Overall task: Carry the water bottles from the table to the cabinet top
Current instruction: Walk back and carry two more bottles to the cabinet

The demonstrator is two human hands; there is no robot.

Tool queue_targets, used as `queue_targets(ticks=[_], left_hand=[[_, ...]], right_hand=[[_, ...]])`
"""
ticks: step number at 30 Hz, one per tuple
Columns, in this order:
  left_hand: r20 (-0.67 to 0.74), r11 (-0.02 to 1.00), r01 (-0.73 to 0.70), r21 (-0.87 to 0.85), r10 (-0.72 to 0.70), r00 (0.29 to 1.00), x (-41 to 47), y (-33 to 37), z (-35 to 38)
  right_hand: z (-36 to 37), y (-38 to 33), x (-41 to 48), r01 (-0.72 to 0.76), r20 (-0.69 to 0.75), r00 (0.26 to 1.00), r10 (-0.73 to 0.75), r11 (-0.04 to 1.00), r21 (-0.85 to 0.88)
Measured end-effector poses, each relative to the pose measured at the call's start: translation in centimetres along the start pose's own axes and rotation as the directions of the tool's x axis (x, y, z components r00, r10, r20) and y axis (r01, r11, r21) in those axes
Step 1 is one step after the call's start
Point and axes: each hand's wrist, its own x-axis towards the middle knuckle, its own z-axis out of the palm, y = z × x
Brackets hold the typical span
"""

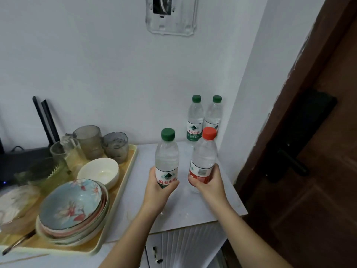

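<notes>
Over cabinet (195, 207): green-capped bottle (167, 155) (full), left hand (156, 189); red-capped bottle (204, 156), right hand (211, 183)

We see the left bottle (167, 157) clear, with a green cap and a white label bearing a green triangle and red characters. The right bottle (204, 155) has a red cap and a red-and-white label. The back bottles (195, 117) carry green caps and green-and-white labels. The cabinet top (193, 207) is white, the tray (126, 171) pale yellow. The top bowl (71, 204) is light blue with pink-red flowers; another bowl (98, 173) is white. The glasses (116, 144) are smoky grey, the door (318, 200) dark brown.
</notes>
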Motion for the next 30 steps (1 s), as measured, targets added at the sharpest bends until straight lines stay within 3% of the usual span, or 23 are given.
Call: queue_targets(ticks=[11, 18, 23, 30], left_hand=[[0.03, 0.994, -0.008, 0.108, 0.005, 1.0, 3.2, -1.7, 1.3], [-0.043, 0.873, 0.018, 0.488, 0.003, 0.999, 3.7, -2.3, 0.3], [-0.134, 0.908, 0.089, 0.409, -0.036, 0.99, 5.1, -1.2, 1.3], [-0.17, 0.895, 0.138, 0.424, -0.07, 0.983, 9.7, -0.1, 2.7]], right_hand=[[0.1, 2.2, 4.1, 0.004, 0.134, 0.991, 0.006, 0.998, -0.068], [-0.7, 2.8, 4.4, 0.071, 0.121, 0.992, -0.042, 0.966, -0.248], [0.2, 2.3, 5.7, 0.066, 0.084, 0.995, -0.046, 0.965, -0.252], [2.9, 1.7, 9.6, 0.102, 0.061, 0.995, -0.084, 0.903, -0.418]])
